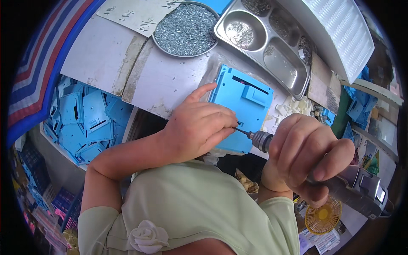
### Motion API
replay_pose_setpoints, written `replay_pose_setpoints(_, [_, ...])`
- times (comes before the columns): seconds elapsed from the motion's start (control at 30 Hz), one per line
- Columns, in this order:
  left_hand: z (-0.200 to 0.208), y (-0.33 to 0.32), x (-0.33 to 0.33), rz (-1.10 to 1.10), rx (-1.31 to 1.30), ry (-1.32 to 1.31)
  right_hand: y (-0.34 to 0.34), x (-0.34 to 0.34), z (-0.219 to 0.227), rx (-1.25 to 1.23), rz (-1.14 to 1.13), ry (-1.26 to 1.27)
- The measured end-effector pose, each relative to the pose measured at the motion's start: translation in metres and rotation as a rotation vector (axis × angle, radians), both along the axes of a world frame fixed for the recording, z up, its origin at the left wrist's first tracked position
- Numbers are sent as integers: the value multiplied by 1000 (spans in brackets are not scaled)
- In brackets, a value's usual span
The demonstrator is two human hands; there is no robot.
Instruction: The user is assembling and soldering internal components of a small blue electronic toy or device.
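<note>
A pale blue plastic panel (248, 100) with a raised block and a dark slot lies in front of me on the worktable. My left hand (202, 121) rests over its left side, the little finger reaching out to the panel's edge. Thumb and fingertips are pinched together beside the tip of the driver bit; whatever is between them is too small to make out. My right hand (304, 155) grips an electric screwdriver (260, 140), held slanted from the right, its bit meeting the panel near my left fingertips.
A round metal dish of screws (185, 29) stands at the back. Right of it is a steel compartment tray (272, 42) with small metal parts. White plastic pieces (287, 110) lie beside the panel. Several blue panels fill a box (85, 119) at left. A yellow basket (323, 216) sits lower right.
</note>
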State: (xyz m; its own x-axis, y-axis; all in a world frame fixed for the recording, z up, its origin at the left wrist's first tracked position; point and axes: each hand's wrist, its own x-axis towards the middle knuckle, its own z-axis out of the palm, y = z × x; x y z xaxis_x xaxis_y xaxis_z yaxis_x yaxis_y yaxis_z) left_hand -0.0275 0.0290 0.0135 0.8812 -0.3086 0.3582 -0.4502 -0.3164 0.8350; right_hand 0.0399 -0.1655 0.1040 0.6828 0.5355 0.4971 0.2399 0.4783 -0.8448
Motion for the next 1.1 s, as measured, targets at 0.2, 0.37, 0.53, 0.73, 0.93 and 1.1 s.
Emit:
replay_pose_setpoints(0.2, [4,22,17,-25,121,-151,11,11,-1,-2,-17,39])
replay_pose_setpoints(0.37, [1,78,99,405,467,-317,25,44,-8,-8,-86,-76])
replay_pose_setpoints(0.53, [-32,84,101,483,670,-301,49,63,-39,24,-144,-11])
replay_pose_setpoints(0.73, [-39,83,106,469,594,-295,56,65,-50,40,-140,19])
replay_pose_setpoints(0.93, [-41,79,108,464,616,-291,60,59,-48,-210,-218,-1])
replay_pose_setpoints(1.1, [-37,80,109,436,601,-347,58,60,-47,-230,-231,-26])
